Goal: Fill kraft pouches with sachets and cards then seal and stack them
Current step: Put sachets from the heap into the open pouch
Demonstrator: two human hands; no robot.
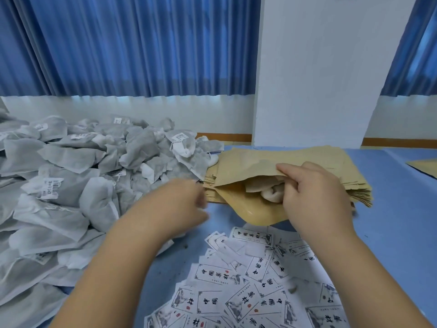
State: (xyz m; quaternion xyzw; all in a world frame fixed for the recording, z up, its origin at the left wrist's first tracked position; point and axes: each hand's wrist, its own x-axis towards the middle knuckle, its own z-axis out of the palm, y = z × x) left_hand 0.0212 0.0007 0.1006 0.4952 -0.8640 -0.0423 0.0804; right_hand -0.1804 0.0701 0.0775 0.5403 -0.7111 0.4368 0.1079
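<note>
Sachets (71, 162): grey-white mesh, white labels w/ black barcodes. Kraft pouches (307, 157): tan-brown; open pouch (257, 215) pale yellow inside. Cards (236, 292): white, black border & chars, red seal, grey ink drawing. Table (390, 209): blue. Curtains (118, 43): blue. Wall (319, 67): white.

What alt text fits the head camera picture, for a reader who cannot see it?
A right hand holds a paper pouch open by its top edge, with a sachet inside. The blurred left hand is beside a heap of grey sachets; a stack of pouches lies behind, printed cards in front, on a blue table.
</note>
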